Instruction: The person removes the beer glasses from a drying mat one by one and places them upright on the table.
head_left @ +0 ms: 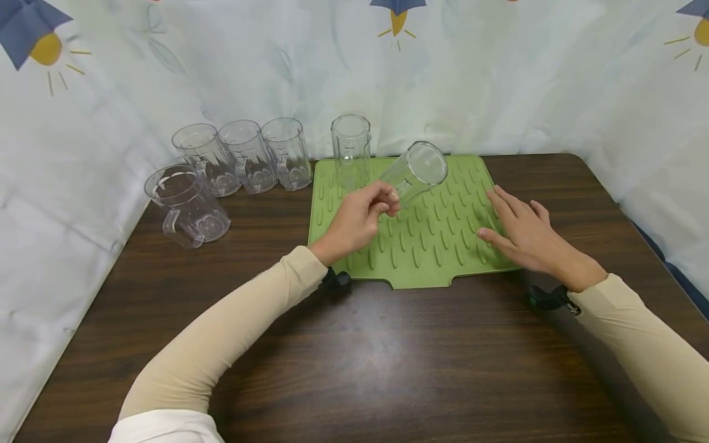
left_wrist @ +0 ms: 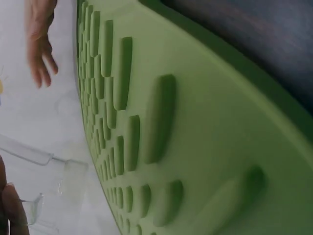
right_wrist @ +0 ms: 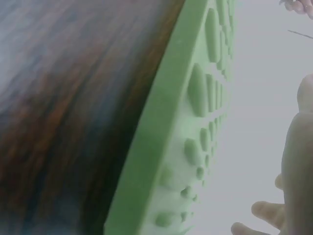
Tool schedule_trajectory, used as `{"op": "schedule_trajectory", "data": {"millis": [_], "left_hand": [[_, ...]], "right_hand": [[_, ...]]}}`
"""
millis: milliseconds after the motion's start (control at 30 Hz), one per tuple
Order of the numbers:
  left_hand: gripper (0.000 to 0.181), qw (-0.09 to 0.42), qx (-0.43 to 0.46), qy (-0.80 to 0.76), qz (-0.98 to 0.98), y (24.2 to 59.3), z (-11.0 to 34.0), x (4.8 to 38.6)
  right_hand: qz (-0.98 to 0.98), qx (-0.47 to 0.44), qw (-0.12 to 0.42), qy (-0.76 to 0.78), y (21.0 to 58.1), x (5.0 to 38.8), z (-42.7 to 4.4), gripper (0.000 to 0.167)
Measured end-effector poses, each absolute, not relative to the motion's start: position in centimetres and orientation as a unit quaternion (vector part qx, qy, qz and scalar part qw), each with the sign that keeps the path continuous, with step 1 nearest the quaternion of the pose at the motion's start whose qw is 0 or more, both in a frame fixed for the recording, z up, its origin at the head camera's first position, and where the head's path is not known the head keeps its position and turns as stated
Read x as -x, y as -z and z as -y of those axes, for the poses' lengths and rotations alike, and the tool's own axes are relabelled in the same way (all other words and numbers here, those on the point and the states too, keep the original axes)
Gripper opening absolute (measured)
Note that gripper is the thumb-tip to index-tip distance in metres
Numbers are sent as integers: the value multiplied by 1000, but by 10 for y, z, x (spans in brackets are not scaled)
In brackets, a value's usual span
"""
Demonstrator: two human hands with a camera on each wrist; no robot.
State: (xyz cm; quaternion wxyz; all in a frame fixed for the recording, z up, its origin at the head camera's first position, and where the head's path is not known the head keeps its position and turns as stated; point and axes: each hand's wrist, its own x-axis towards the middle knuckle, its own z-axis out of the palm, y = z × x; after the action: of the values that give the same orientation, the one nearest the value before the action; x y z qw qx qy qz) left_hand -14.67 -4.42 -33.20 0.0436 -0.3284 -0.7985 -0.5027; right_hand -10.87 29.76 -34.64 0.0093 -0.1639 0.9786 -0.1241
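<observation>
The left hand [head_left: 360,215] grips a clear mug [head_left: 423,169] by its handle, tilted above the green ridged mat [head_left: 421,264]. Part of that hand [left_wrist: 12,205] shows at the lower left of the left wrist view. A second clear mug [head_left: 351,147] stands upright at the mat's back left. Over the mat's right edge the right hand [head_left: 526,237] is spread, fingers extended, holding nothing. In the right wrist view its thumb and fingers [right_wrist: 266,213] appear at the right side.
Three clear mugs [head_left: 285,154] stand in a row left of the mat, with another mug [head_left: 191,206] nearer the front. Dark wood table [head_left: 365,363] surrounds the mat. A white patterned curtain [head_left: 232,61] hangs behind and at both sides.
</observation>
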Motion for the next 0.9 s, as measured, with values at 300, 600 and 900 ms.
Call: {"op": "schedule_trajectory", "data": {"millis": [300,600,900], "left_hand": [[43,114,395,400,819,328,47,141],[58,147,406,309,847,325,50,139],[56,230,435,232,839,325,53,133]], "right_hand": [[-965,174,-57,186,343,111,-287,76],[-944,174,-73,272,338,112,-276,73],[-917,179,-95,344,335,114,-264,67]]}}
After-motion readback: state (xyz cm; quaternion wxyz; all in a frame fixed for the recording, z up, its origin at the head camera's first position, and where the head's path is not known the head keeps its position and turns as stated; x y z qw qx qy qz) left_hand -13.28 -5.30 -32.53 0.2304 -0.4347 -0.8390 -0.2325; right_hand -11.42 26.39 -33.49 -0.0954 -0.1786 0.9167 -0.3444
